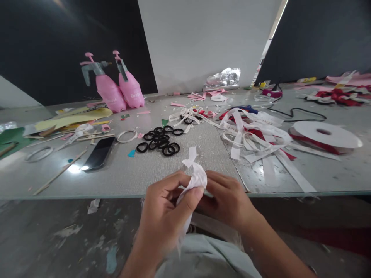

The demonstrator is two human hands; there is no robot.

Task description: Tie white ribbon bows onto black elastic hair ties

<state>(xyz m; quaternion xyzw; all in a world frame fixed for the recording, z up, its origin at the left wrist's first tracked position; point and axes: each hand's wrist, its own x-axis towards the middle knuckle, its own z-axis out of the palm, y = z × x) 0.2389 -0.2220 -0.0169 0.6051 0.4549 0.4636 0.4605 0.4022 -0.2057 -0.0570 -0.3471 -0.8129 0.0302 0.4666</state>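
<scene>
At the table's front edge, my left hand (169,208) pinches a white ribbon (198,174) between thumb and fingers. The ribbon is bunched and curled, with one short end sticking up toward the table and a longer part hanging below my left thumb. Close on the other side, my right hand (227,195) is closed against the ribbon, its fingertips partly hidden behind it. Beyond my hands lies a pile of black hair ties (159,141). To the right is a tangle of white printed and red ribbons (255,133).
A ribbon spool (326,135) lies at the right. Two pink spray bottles (111,92) stand at the back left. A phone (101,152) with its light on, a thin stick (60,172) and a white ring (126,136) lie left. A purple tool (271,93) and cord are behind.
</scene>
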